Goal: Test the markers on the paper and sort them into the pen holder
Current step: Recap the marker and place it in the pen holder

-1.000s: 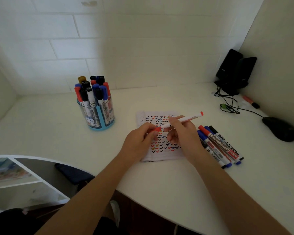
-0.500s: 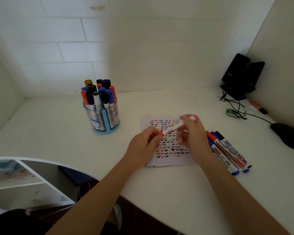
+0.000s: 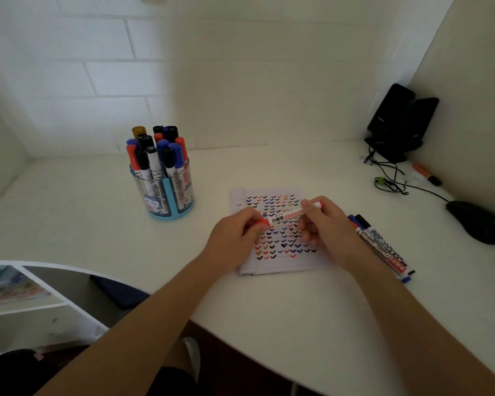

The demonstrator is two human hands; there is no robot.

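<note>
A red whiteboard marker (image 3: 287, 216) lies level above the paper (image 3: 275, 264), held at both ends. My left hand (image 3: 235, 241) pinches its red cap at the left end. My right hand (image 3: 323, 224) grips the barrel near the right end. The paper is covered with rows of small coloured check marks. The blue pen holder (image 3: 166, 192), full of several upright markers, stands to the left at the back. Several loose markers (image 3: 380, 247) lie on the desk just right of my right hand.
A black mouse (image 3: 475, 221) lies at the right edge with a cable running to black speakers (image 3: 400, 124) in the back corner. An orange marker (image 3: 427, 174) lies by the right wall. The white desk (image 3: 69, 218) curves at its front edge; a shelf unit stands below left.
The marker has tilted from pointing up-right to nearly level. My right hand slid along the barrel toward its right end while my left hand kept hold of the cap.
</note>
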